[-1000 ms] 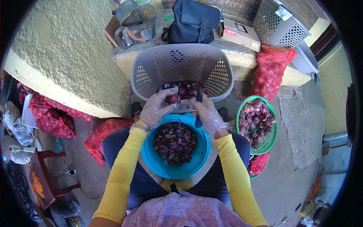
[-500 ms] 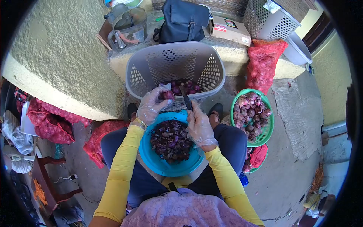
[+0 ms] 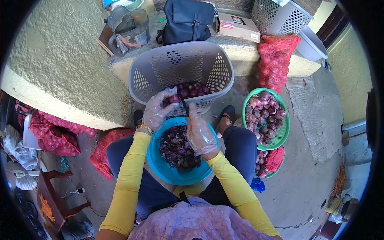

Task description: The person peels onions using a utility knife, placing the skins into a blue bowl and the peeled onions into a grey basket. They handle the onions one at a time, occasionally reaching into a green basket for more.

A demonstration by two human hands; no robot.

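Observation:
In my gloved left hand [image 3: 157, 112] a red onion [image 3: 174, 99] is held over the near rim of the grey laundry-style basket [image 3: 140, 96]. My right hand [image 3: 200, 130], also in a clear glove, grips a dark-handled knife [image 3: 185, 107], its blade up against the onion. Peeled red onions [image 3: 195, 90] lie at the bottom of the basket. Below my hands, between my knees, a blue basin [image 3: 160, 173] holds a heap of dark onion skins [image 3: 180, 150]. Part of the heap is hidden by my right hand.
Right of my knee, a green basket [image 3: 285, 134] holds unpeeled onions, with another container under it. A red mesh sack [image 3: 275, 64] leans by the ledge, where a black bag [image 3: 188, 22] and carton [image 3: 239, 29] lie. More sacks [image 3: 56, 134] are at left.
The knife blade has come in against the onion, and my hands are closer together. The whole view has shifted slightly.

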